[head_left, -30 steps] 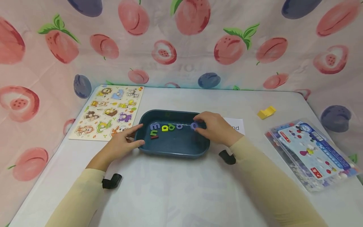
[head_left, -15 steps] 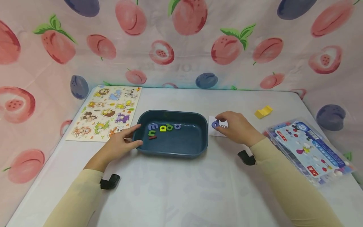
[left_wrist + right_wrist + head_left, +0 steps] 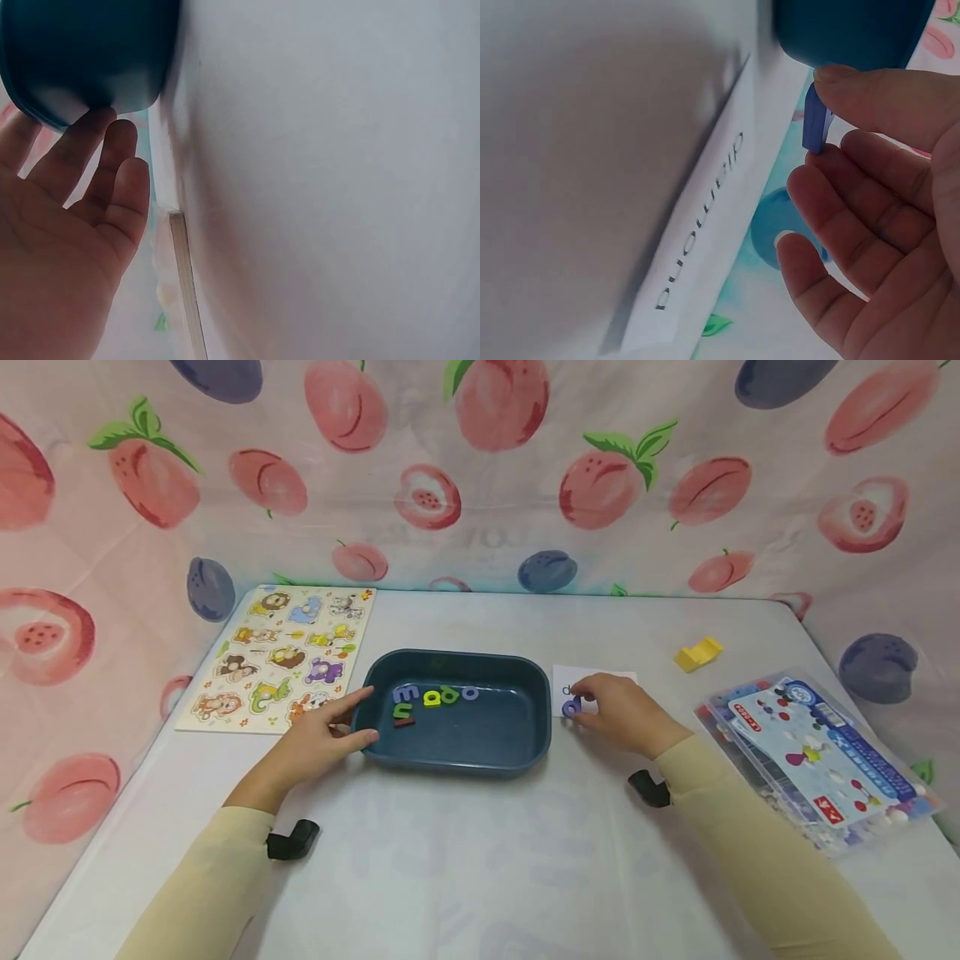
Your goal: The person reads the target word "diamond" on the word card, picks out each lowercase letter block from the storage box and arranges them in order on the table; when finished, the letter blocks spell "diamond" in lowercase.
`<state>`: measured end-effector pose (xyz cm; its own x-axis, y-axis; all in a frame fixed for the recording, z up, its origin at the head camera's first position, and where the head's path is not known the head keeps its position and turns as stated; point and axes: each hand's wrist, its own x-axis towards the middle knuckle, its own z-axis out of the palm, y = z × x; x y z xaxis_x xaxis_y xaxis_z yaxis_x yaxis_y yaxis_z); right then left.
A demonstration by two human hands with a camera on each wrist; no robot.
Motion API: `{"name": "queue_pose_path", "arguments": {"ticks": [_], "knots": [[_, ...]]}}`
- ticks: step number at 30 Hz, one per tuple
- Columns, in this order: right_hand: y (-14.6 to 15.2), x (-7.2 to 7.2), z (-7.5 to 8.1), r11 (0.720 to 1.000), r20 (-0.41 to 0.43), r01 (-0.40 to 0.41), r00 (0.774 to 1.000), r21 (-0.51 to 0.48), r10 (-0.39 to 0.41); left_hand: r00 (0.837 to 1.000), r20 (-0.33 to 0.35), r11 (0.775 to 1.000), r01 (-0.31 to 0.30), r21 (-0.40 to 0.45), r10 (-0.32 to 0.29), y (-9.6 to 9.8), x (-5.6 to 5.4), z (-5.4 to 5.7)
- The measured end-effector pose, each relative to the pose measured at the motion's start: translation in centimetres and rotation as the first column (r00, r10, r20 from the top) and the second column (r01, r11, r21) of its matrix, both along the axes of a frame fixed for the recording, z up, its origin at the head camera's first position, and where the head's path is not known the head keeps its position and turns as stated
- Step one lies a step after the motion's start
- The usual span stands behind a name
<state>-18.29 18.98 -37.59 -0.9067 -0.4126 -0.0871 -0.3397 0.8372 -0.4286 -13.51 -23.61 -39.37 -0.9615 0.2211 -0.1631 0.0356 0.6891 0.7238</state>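
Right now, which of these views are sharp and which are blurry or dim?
Head view: evenly lit and sharp, soft shadows under the blue tray, edges bowed by the wide lens. Left wrist view: soft-focus, the left hand fills the corner, the table is dim and featureless. Right wrist view: the word card print is blurred, the purple letter and right hand clearer.

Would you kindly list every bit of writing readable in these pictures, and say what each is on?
"diamond": printed on the white card, plain in the right wrist view; in the head view only "d" shows beside the right hand.
Loose letters in the blue tray: too small to read surely.
Plastic box label: too small to read.
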Motion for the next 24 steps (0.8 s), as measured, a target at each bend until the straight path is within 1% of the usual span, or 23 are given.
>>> {"name": "queue_pose_path", "arguments": {"ticks": [5,13,19,24], "knots": [[-0.3,0.0,-0.5,1.0,0.031,0.008,0.999,0.001,-0.008,1.0,-0.002,1.0,0.001,0.01,-0.001,0.0,0.0,-0.2],[-0.7,0.0,-1.2,1.0,0.024,-0.012,1.0,0.017,0.011,1.0,-0.001,1.0,0.005,0.012,-0.005,0.0,0.0,-0.2],[-0.9,0.0,-1.4,0.999,0.042,-0.004,0.999,0.033,0.003,1.0,0.006,1.0,-0.001,-0.012,0.001,0.0,-0.1,-0.1],[-1.1,-0.1,-1.4,0.999,0.056,0.006,0.998,0.035,-0.008,1.0,0.014,1.0,-0.001,-0.009,0.001,0.0,0.0,-0.1]]}}
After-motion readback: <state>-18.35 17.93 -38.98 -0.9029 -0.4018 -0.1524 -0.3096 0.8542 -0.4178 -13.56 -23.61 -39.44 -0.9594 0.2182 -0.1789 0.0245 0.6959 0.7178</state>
